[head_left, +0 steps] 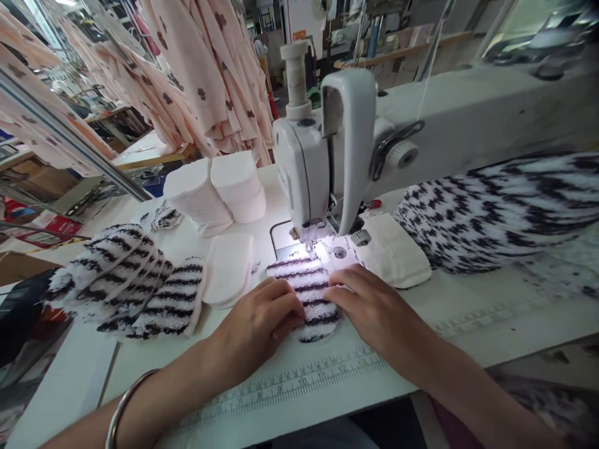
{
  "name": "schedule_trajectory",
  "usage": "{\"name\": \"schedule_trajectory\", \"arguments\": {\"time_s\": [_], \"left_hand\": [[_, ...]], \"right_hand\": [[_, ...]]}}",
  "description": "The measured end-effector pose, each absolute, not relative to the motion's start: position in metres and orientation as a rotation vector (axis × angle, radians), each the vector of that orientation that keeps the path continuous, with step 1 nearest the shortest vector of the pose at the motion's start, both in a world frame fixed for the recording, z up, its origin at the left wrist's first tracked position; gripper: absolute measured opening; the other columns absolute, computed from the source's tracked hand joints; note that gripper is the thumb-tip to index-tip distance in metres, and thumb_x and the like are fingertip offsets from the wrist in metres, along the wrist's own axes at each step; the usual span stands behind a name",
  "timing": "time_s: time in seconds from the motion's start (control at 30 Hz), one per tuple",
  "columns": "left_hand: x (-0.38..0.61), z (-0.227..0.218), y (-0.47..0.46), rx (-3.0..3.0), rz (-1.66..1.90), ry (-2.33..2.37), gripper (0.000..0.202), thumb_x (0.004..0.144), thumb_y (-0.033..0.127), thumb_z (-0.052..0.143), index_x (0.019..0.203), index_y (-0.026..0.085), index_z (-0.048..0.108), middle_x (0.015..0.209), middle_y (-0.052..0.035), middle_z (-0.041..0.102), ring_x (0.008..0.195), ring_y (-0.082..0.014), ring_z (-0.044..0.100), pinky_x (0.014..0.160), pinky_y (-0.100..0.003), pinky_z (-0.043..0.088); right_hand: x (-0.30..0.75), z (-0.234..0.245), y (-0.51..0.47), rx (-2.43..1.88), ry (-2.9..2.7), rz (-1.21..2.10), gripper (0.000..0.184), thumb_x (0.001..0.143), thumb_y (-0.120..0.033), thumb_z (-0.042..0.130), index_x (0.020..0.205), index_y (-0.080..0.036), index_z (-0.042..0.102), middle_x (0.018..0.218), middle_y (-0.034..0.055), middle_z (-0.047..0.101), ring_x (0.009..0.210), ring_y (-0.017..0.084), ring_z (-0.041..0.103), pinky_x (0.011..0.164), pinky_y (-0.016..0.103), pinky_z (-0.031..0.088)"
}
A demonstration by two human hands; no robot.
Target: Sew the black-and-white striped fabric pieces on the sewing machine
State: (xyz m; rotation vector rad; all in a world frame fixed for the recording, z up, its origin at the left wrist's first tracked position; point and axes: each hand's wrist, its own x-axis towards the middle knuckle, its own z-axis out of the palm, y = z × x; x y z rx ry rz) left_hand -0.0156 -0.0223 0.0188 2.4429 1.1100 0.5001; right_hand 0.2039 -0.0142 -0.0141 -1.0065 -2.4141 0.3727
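A striped black-and-white fluffy fabric piece [312, 293] lies flat on the sewing machine table, its far end under the lit needle area of the sewing machine [306, 181]. My left hand [269, 321] has its fingers curled together on the piece's left edge. My right hand [369, 305] presses its thumb and fingertips together at the right edge. What exactly lies between the fingertips of each hand is partly hidden, but both touch the fabric piece. Left of it lies a flat white fabric piece [228, 268], beside a stack of striped fluffy pieces [126, 280].
Two stacks of white pieces [196, 190] stand behind at the left. Right of the needle lie more white pieces [395, 252] and a large striped fluffy bundle [505, 215]. A printed ruler [302, 381] runs along the table's front. Pink garments [201, 68] hang behind.
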Motion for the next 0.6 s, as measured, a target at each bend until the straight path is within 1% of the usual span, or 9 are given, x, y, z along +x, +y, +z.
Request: {"name": "schedule_trajectory", "arguments": {"time_s": [0.07,0.2,0.3,0.4,0.47,0.5,0.6], "left_hand": [[-0.013,0.022,-0.022,2.435,0.483,1.113,0.013,0.09,0.011,0.05,0.086,0.015,0.062,0.086,-0.0058,0.06,0.078,-0.0158,0.054,0.067,-0.029,0.048],[-0.012,0.025,-0.024,2.43,0.457,1.115,0.011,0.089,0.012,0.051,0.087,0.016,0.062,0.087,-0.0053,0.06,0.08,-0.0159,0.055,0.068,-0.029,0.048],[-0.014,0.023,-0.025,2.45,0.47,1.083,0.01,0.089,0.012,0.053,0.087,0.016,0.063,0.087,-0.0055,0.061,0.079,-0.0159,0.056,0.067,-0.029,0.049],[-0.013,0.025,-0.024,2.486,0.534,1.06,0.009,0.088,0.014,0.057,0.091,0.016,0.065,0.09,-0.0054,0.062,0.082,-0.0157,0.058,0.068,-0.028,0.051],[-0.011,0.028,-0.024,2.497,0.571,1.032,0.013,0.09,0.014,0.055,0.098,0.016,0.064,0.098,-0.0059,0.064,0.089,-0.015,0.059,0.074,-0.028,0.053],[-0.01,0.029,-0.024,2.509,0.575,1.008,0.016,0.091,0.013,0.053,0.103,0.016,0.064,0.103,-0.0063,0.064,0.095,-0.0147,0.059,0.079,-0.028,0.053],[-0.008,0.028,-0.024,2.592,0.491,0.94,0.027,0.091,0.011,0.05,0.116,0.016,0.058,0.115,-0.0066,0.063,0.113,-0.0166,0.055,0.097,-0.032,0.05]], "right_hand": [[0.204,-0.012,-0.014,-1.001,-2.39,0.388,0.034,0.081,0.01,0.041,0.095,-0.014,0.059,0.105,0.006,0.054,0.1,0.018,0.048,0.082,0.034,0.047],[0.209,-0.009,-0.014,-1.005,-2.366,0.418,0.034,0.082,0.009,0.038,0.095,-0.015,0.059,0.105,0.0064,0.054,0.101,0.018,0.048,0.082,0.034,0.047],[0.211,-0.012,-0.018,-1.009,-2.383,0.404,0.039,0.083,0.009,0.037,0.103,-0.015,0.06,0.107,0.0073,0.054,0.103,0.019,0.048,0.084,0.036,0.047],[0.209,-0.015,-0.034,-0.985,-2.352,0.229,0.041,0.084,0.007,0.036,0.114,-0.01,0.058,0.113,0.011,0.056,0.11,0.022,0.047,0.09,0.039,0.045],[0.206,-0.017,-0.051,-1.026,-2.341,0.04,0.041,0.087,0.002,0.035,0.123,-0.008,0.054,0.12,0.0129,0.057,0.116,0.026,0.045,0.09,0.04,0.044],[0.204,-0.019,-0.061,-1.061,-2.352,-0.052,0.043,0.088,0.0,0.034,0.126,-0.009,0.053,0.123,0.0123,0.057,0.117,0.026,0.046,0.089,0.04,0.044],[0.196,-0.026,-0.084,-1.186,-2.405,-0.225,0.046,0.09,-0.005,0.03,0.129,-0.015,0.052,0.13,0.0073,0.056,0.118,0.025,0.047,0.084,0.036,0.044]]}}
